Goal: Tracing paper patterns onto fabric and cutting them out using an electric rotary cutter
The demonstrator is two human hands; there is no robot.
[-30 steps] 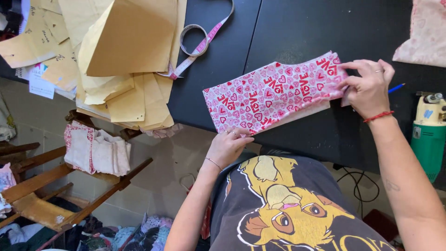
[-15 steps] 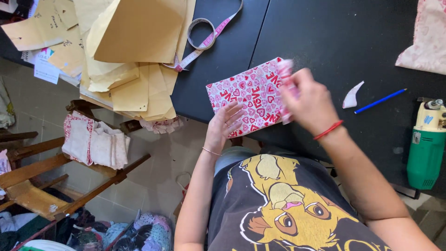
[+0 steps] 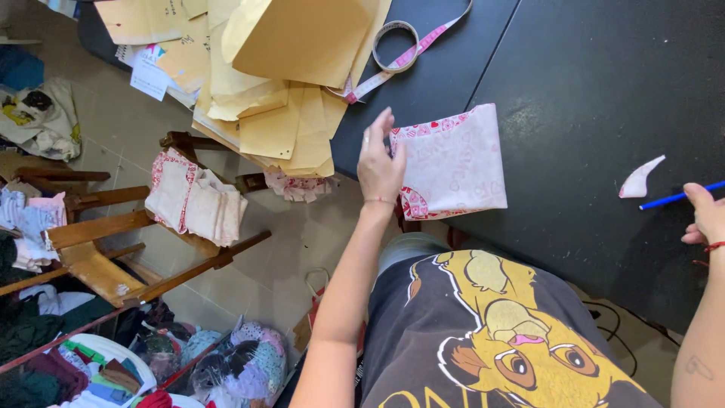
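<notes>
The folded piece of pink fabric (image 3: 457, 162) is laid flat near the front edge of the black table (image 3: 604, 91), pale reverse side up with the heart print showing only at its borders, and its left edge is pressed by the left hand (image 3: 380, 162), fingers extended and loosely together, seemingly so the fold is kept from springing open. Its long axis is hard to call (the piece is nearly square), though the fold is turned away to the right. The right hand (image 3: 706, 219) is seen only partly at the frame edge, loosely curled beside a blue pencil (image 3: 680, 196) and possibly touching it.
</notes>
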